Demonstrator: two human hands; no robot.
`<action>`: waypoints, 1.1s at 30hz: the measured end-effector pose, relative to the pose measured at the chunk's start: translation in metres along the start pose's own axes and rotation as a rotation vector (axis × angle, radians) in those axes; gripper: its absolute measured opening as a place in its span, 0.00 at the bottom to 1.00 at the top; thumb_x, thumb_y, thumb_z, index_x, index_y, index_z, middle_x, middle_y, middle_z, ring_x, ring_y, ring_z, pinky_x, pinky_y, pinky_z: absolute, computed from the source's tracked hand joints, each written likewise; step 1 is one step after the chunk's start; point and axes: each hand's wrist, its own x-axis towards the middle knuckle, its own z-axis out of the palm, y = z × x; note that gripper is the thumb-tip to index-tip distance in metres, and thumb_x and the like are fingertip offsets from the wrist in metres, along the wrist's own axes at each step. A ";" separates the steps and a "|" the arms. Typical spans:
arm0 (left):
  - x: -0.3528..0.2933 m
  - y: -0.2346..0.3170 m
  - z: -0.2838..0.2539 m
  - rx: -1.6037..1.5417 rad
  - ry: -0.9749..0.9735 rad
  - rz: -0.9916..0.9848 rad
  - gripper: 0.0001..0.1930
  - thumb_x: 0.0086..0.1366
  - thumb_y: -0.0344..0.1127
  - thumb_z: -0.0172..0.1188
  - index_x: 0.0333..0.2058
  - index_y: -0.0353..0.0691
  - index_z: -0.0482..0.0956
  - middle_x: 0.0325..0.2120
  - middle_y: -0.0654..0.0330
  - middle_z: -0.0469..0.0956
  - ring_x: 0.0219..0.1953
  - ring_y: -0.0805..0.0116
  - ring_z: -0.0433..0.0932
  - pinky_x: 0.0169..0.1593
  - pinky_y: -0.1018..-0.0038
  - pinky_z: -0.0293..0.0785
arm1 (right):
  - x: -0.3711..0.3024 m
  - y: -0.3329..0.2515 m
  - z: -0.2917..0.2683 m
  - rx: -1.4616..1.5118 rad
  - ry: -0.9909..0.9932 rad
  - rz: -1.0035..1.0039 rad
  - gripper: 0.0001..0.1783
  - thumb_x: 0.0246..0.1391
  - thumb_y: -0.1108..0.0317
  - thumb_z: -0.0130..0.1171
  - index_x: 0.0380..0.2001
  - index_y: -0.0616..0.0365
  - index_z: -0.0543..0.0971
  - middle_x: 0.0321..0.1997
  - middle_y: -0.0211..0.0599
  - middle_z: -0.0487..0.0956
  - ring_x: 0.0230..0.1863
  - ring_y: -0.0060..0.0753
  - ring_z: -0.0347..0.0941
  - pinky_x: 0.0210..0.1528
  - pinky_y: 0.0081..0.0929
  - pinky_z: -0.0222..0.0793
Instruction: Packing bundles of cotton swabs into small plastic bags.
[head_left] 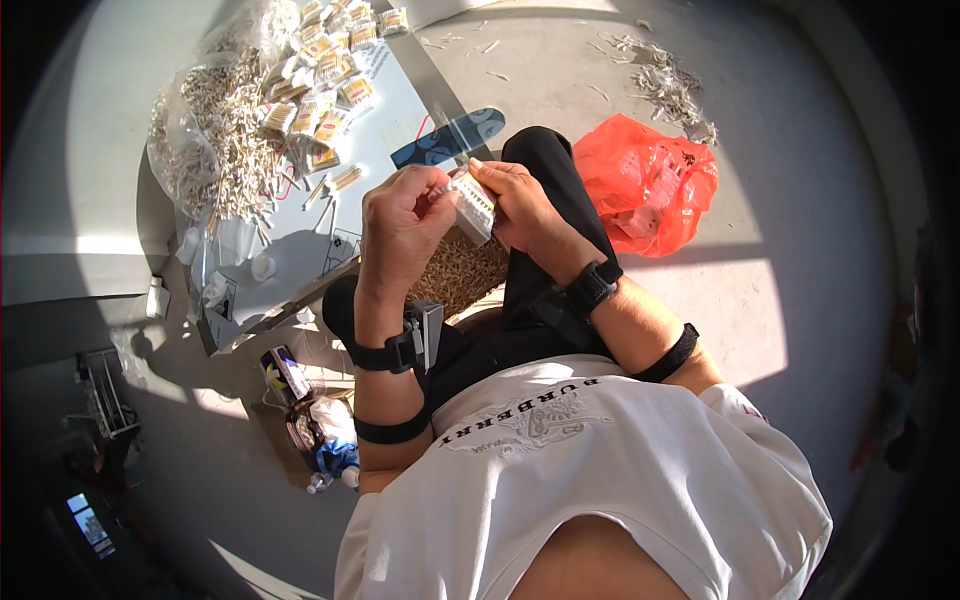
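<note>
Above my lap, both hands meet at a small clear packet (474, 205) that looks like a pack of cotton swabs. My right hand (522, 202) grips its right side, with the thumb along the upper edge. At the packet's upper left corner, the fingers of my left hand (403, 210) are pinched together. Below the hands is a box or tray of loose cotton swabs (455, 272), partly hidden by my wrist. On the table to the left, a large heap of loose swabs (235, 140) spills from a clear bag, beside several filled packets (325, 70).
The grey table (400, 85) carries a blue patterned strip (450, 138) near its right edge. A red plastic bag (645, 185) stands on the floor to the right of my knee. White scraps (665, 85) lie beyond it. At lower left is a carton of odds and ends (310, 420).
</note>
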 end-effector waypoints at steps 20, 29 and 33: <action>-0.003 0.017 -0.013 0.139 -0.150 0.266 0.16 0.44 0.21 0.68 0.35 0.39 0.82 0.33 0.59 0.77 0.36 0.61 0.77 0.38 0.68 0.76 | -0.011 -0.021 0.008 -0.091 -0.112 0.262 0.13 0.60 0.63 0.56 0.32 0.64 0.79 0.24 0.34 0.77 0.20 0.23 0.73 0.15 0.21 0.63; -0.001 0.002 -0.003 0.084 0.026 0.288 0.07 0.48 0.21 0.67 0.28 0.35 0.81 0.27 0.59 0.76 0.31 0.63 0.77 0.34 0.72 0.74 | -0.005 -0.021 0.003 -0.141 -0.143 0.396 0.17 0.61 0.56 0.56 0.42 0.59 0.80 0.30 0.34 0.78 0.22 0.21 0.68 0.22 0.19 0.60; 0.004 -0.020 0.003 0.122 0.140 0.213 0.06 0.50 0.20 0.65 0.28 0.34 0.79 0.26 0.58 0.75 0.30 0.64 0.76 0.34 0.74 0.73 | -0.008 -0.031 -0.001 -0.370 0.086 -0.052 0.21 0.62 0.54 0.54 0.49 0.58 0.79 0.38 0.27 0.79 0.30 0.16 0.68 0.33 0.17 0.64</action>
